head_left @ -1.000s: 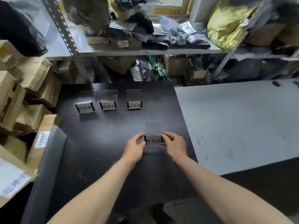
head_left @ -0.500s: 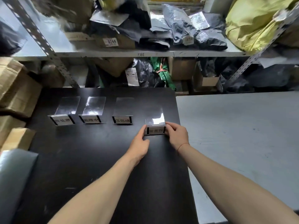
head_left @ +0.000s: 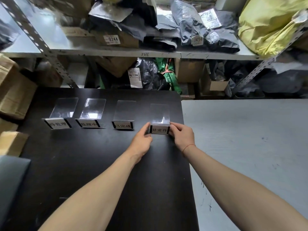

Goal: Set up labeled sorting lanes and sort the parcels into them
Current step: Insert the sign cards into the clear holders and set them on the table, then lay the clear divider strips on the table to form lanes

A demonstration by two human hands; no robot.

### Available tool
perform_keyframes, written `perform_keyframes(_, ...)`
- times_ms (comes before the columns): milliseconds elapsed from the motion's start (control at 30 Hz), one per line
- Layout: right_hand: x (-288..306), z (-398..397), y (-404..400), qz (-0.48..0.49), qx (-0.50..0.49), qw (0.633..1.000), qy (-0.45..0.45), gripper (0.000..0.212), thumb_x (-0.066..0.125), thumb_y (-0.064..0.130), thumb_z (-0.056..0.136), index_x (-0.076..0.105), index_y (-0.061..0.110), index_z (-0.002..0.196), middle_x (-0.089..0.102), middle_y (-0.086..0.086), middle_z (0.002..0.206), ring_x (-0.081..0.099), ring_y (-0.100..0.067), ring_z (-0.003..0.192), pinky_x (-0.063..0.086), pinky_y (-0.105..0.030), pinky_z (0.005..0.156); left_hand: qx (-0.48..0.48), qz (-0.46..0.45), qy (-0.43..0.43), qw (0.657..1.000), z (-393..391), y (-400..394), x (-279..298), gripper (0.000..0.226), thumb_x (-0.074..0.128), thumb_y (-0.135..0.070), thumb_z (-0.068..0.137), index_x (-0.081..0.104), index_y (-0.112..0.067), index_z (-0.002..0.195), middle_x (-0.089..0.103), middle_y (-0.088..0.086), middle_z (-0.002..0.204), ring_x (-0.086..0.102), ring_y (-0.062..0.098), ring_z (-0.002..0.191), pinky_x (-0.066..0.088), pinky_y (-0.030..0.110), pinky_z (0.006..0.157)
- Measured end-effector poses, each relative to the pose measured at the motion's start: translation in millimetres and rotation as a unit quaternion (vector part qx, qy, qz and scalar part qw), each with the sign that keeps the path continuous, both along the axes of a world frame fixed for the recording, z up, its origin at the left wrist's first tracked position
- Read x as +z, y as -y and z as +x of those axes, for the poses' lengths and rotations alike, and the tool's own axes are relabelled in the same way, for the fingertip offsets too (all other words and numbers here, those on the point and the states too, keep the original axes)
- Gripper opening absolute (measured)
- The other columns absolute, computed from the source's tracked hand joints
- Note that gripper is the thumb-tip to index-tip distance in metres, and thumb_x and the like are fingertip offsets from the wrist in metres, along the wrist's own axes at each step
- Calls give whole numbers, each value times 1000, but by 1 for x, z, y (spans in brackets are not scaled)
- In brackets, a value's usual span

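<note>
Fourth lane sign at the row's right end, held on both sides.
Clear acrylic sign holder with white label [head_left: 159, 130] stands on black bench [head_left: 83, 164], beside three matching signs [head_left: 123, 126]; left hand [head_left: 141, 140] and right hand [head_left: 182, 136] pinch its ends.

dim overhead light, glare on the clear sign stands [head_left: 93, 108], wide-angle bending and blur at edges
</note>
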State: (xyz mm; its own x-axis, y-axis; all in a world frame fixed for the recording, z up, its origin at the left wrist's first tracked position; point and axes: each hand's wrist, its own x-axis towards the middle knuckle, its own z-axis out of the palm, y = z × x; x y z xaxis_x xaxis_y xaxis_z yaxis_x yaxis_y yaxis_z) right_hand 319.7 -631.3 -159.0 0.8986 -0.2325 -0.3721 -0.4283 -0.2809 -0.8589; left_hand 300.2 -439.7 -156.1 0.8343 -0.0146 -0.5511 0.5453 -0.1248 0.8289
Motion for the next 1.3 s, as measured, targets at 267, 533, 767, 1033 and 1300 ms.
perform_keyframes(267,7,0,-4,4,-13,1000,-9,30,71,49,84,81,32,108,78,11,110,75,-14,105,59,-43,102,-20,10,-2,1000,-2,-9,13,77,59,-3,94,37,-34,162,53,-10,138,65,6,112,53,30,92)
perform_keyframes(533,58,-40,-34,-50,-49,996,48,18,67,31,101,70,25,117,71,6,111,66,-7,102,56,-33,97,-33,-38,-17,999,-45,-49,64,40,64,3,97,63,-13,134,69,5,133,69,20,114,54,37,99)
perform_keyframes(767,107,-90,-109,-11,39,997,71,10,67,26,101,75,25,107,74,4,98,67,-13,88,58,-37,84,-26,12,41,999,-97,-114,119,25,54,1,102,68,-18,112,74,7,113,71,13,87,53,29,82)
perform_keyframes(1033,155,-170,-233,22,94,994,56,13,63,16,103,73,14,111,75,-7,96,68,-15,78,53,-27,62,1,101,105,989,-167,-233,158,16,61,-20,100,71,-31,98,78,1,102,76,18,92,61,43,88)
perform_keyframes(1300,165,-241,-353,36,104,994,22,11,62,11,103,73,10,105,72,-9,88,65,-17,72,49,-22,58,-50,236,199,950,-249,-341,197,22,62,-23,102,73,-20,121,73,-4,113,67,13,102,51,26,89)
